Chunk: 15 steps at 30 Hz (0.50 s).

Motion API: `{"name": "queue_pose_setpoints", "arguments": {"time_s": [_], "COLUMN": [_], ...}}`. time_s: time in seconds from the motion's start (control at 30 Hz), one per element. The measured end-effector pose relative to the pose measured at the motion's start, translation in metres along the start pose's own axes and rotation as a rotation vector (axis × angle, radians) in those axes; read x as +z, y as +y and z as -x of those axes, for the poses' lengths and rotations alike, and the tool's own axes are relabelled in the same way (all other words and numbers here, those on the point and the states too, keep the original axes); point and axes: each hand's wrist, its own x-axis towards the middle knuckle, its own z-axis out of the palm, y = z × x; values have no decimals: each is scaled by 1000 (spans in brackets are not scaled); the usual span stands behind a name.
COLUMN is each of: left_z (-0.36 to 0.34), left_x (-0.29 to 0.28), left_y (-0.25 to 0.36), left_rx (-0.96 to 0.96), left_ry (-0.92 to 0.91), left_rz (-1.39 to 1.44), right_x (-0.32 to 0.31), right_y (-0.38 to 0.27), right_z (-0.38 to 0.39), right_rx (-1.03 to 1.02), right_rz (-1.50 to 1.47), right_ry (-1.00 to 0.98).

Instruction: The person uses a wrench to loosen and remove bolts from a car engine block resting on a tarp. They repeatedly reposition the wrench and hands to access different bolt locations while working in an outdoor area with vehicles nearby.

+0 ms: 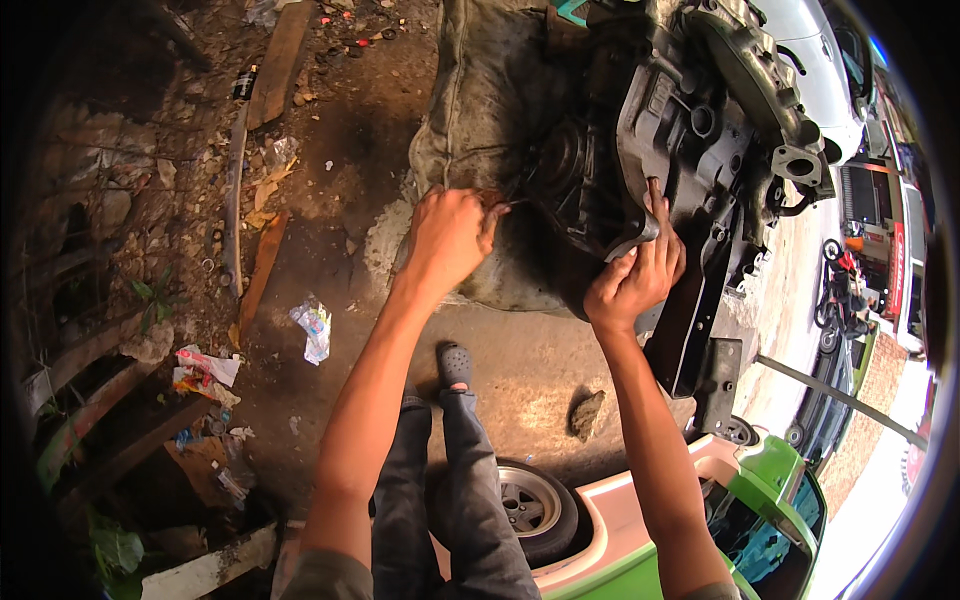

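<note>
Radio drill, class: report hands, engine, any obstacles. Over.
Left hand curled beside engine, grip unclear. Right hand touching engine's edge. Cloth beneath; seemingly not blocking.

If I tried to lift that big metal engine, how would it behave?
The engine is probably very heavy: it looks like thick cast metal and dwarfs the right hand. With those solid-looking ribs and walls, it likely wouldn't flex. Its dark, grimy-looking side by the round pulley might feel slippery.

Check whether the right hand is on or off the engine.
On: the right hand holds the near edge of the engine, its thumb and fingers against the grey metal.
</note>
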Motion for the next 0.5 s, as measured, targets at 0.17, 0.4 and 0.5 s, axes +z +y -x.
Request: {"name": "queue_pose_setpoints", "arguments": {"time_s": [0.17, 0.4, 0.5], "left_z": [33, 45, 44], "left_x": [20, 52, 57], "left_y": [61, 37, 31], "left_rx": [343, 431, 464], "left_ry": [199, 327, 330], "left_rz": [8, 107, 74], "right_x": [1, 1, 2], "right_y": [0, 2, 2], "right_z": [0, 1, 0], "right_rx": [-5, -15, -16], "right_rz": [9, -14, -25], "right_ry": [3, 9, 14]}}
